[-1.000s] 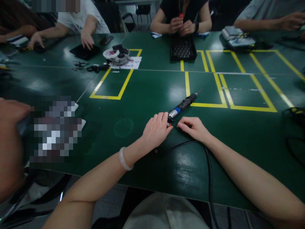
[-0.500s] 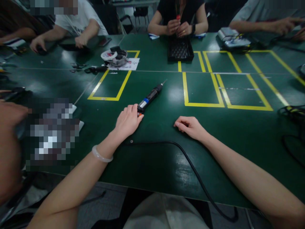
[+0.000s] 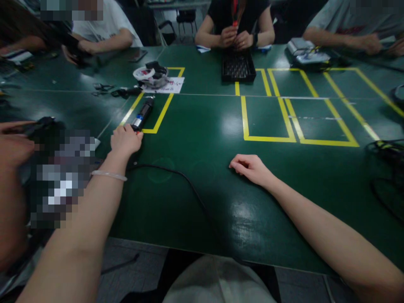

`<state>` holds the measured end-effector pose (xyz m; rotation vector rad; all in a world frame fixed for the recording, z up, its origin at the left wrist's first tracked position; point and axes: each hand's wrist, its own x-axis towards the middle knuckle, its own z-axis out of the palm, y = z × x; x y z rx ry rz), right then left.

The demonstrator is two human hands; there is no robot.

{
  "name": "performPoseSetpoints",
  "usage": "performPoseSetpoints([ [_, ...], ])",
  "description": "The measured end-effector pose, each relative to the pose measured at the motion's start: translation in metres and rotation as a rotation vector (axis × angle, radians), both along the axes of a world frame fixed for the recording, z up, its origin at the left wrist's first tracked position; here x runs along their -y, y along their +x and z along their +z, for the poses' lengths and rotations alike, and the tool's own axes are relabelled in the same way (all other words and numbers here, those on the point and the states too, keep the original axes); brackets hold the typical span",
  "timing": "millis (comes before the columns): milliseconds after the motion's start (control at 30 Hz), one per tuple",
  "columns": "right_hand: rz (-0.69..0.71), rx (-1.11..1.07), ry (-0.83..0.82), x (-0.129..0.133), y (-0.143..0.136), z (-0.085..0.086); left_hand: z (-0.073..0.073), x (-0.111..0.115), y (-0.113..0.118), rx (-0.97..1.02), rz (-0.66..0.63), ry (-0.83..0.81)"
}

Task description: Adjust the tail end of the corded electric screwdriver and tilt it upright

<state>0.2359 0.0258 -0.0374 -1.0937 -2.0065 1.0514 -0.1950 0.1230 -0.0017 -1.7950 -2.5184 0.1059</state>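
Note:
My left hand (image 3: 126, 140) is closed round the rear of a black electric screwdriver (image 3: 143, 114) with a silver and blue band. The tool lies over the left yellow-taped frame (image 3: 150, 131), its tip pointing away from me. A black cable (image 3: 186, 177) trails from behind my left hand across the green table (image 3: 195, 147) toward its near edge. My right hand (image 3: 249, 167) rests on the table right of centre with its fingers curled in, and nothing shows in it.
Tape rolls (image 3: 153, 75) lie on a white paper beyond the screwdriver. A black tray (image 3: 238, 78) stands before a person opposite. Cables (image 3: 389, 147) lie at the right. A neighbour's arm (image 3: 14, 168) is close at the left. More yellow tape frames mark the right.
My left hand has moved left and a little away from me with the screwdriver, and the cable has been drawn left. My right hand has stayed in place.

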Motion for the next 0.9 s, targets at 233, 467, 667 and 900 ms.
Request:
performPoseSetpoints([
  [233,0.003,0.017,-0.006,0.000,0.001,0.000,-0.009,-0.020,-0.028,0.022,0.122,0.057],
  [467,0.009,0.045,0.006,0.001,-0.001,0.004,-0.013,-0.019,-0.031,-0.073,0.088,0.089],
  [667,0.011,0.088,0.027,0.002,-0.001,0.006,-0.011,-0.017,-0.030,-0.105,0.084,0.065],
  [900,0.005,0.092,0.031,0.001,-0.002,0.005,-0.012,-0.007,-0.022,-0.097,0.063,0.135],
])
